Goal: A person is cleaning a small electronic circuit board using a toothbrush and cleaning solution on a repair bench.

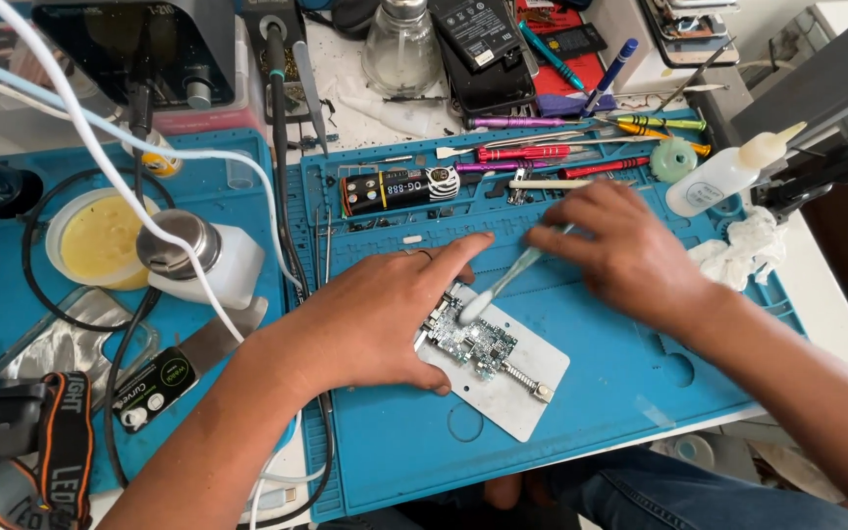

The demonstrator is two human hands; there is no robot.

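Observation:
A small green circuit board [473, 344] lies clamped on a white rectangular holder plate [517, 388] on the blue work mat [601, 393]. My left hand [375, 319] rests flat on the mat with its fingers pressing on the left edge of the board and plate. My right hand [620, 250] holds a pale toothbrush-like brush [503, 285] by its handle. The brush head touches the top of the circuit board.
Screwdrivers [542, 152] and tweezers lie along the mat's far edge. A white squeeze bottle [723, 177] and crumpled tissue [748, 245] sit at the right. A white pump dispenser [198, 260], a yellow dish [100, 240] and cables occupy the left. A headlamp [41, 432] lies near left.

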